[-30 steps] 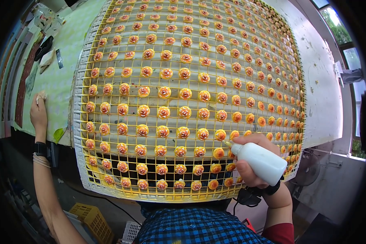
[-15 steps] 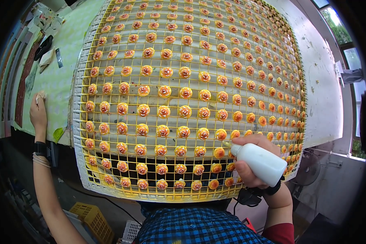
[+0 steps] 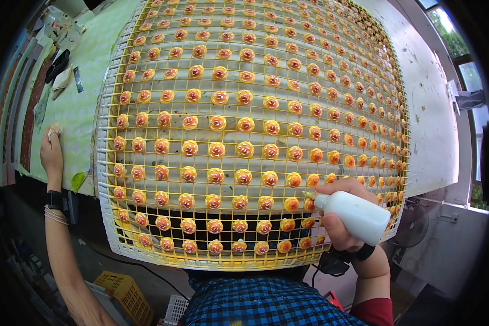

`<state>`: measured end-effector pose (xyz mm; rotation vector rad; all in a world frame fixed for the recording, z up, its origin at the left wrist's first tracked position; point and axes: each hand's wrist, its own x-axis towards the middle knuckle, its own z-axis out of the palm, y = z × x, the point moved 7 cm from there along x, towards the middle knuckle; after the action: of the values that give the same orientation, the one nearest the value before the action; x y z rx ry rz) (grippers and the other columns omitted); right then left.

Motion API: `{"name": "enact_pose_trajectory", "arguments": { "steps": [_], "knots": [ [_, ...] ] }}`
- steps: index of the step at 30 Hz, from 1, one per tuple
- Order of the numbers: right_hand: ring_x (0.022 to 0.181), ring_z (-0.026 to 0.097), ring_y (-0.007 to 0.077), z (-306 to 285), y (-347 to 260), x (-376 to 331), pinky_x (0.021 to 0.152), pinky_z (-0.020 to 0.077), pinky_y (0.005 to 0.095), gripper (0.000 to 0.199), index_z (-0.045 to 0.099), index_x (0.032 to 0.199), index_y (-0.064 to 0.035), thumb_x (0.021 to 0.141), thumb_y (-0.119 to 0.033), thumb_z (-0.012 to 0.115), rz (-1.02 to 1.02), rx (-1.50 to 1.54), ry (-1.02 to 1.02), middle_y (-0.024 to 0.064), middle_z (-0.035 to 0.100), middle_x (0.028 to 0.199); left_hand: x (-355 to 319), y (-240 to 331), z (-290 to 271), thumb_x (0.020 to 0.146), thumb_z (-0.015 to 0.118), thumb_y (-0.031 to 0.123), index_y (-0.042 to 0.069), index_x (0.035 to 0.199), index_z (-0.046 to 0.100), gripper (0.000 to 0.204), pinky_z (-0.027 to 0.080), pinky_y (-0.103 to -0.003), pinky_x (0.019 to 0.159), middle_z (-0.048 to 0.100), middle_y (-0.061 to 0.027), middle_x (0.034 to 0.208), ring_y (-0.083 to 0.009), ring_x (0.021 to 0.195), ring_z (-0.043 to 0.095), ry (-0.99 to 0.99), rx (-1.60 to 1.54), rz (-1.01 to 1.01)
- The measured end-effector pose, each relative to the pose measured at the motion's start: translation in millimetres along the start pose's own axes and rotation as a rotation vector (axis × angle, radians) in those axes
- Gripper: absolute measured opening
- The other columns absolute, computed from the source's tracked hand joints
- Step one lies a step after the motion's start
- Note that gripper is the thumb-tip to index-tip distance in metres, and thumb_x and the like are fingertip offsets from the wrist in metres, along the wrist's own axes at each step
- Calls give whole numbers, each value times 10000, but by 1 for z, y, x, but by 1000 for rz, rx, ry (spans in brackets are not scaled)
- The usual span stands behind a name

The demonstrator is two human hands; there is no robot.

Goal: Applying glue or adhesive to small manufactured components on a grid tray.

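Note:
My right hand (image 3: 345, 220) is wrapped round a white squeeze bottle (image 3: 358, 217). The bottle lies tilted, its narrow tip pointing left just over the rack. Beneath it, a yellow wire rack (image 3: 229, 187) carries rows of small orange-and-yellow flower-shaped pieces (image 3: 215, 175). Pieces toward the left and far side bear white marks on their petals. Near the bottle and to its right, several pieces (image 3: 291, 204) look plain orange. Off to the left, my left hand (image 3: 51, 155) rests by the green-covered table, its fingers closed on a crumpled pale cloth (image 3: 53, 130).
A green-covered table (image 3: 84, 122) borders the rack on the left, with a dark object and a pale cloth piece (image 3: 62, 81) on it. A white tabletop (image 3: 432, 125) extends to the right. Below are a yellow crate (image 3: 124, 296), a white basket (image 3: 176, 308) and a fan (image 3: 410, 225).
My right hand and the squeeze bottle have shifted slightly to the right, the tip moving along the same row. My left hand stays in the same place.

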<state>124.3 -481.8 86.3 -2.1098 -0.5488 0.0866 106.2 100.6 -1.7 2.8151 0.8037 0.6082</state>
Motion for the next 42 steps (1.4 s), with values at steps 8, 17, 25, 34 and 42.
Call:
{"name": "enact_pose_trajectory", "arguments": {
  "steps": [8, 17, 25, 34, 42],
  "knots": [
    [582, 591, 206, 2, 3, -1, 515, 468, 275, 282, 595, 863, -1, 709, -236, 628, 39, -6, -40, 92, 584, 700, 1, 0, 0, 879, 354, 285, 32, 1095, 513, 369, 416, -342, 764, 579, -175, 995, -324, 921, 552, 6, -54, 55],
    [568, 593, 188, 2, 1, 1, 513, 470, 264, 295, 594, 879, -7, 710, -244, 641, 17, -2, -15, 82, 591, 692, 2, -4, 0, 882, 354, 280, 35, 1095, 514, 362, 416, -330, 766, 586, -163, 989, -305, 922, 557, 8, -55, 62],
    [567, 580, 183, 2, 3, -1, 507, 461, 266, 270, 594, 859, -15, 717, -242, 630, 35, -15, -11, 76, 584, 710, 1, 0, 1, 881, 353, 284, 40, 1096, 515, 363, 415, -328, 770, 586, -160, 991, -307, 923, 557, -2, -52, 63],
    [578, 574, 186, 0, 1, 0, 523, 455, 265, 234, 604, 844, -7, 728, -211, 612, 6, -22, -8, 85, 580, 757, 3, -12, 0, 883, 349, 283, 50, 1083, 521, 352, 417, -325, 763, 589, -150, 986, -302, 916, 560, 70, 3, 61],
    [596, 578, 164, -6, 4, -1, 530, 450, 261, 211, 605, 848, 14, 717, -152, 612, -12, 44, 52, 77, 587, 750, 0, 7, -3, 882, 349, 268, 55, 1052, 522, 323, 416, -322, 744, 589, -145, 957, -297, 891, 561, 21, -34, 91]
  ]
}}
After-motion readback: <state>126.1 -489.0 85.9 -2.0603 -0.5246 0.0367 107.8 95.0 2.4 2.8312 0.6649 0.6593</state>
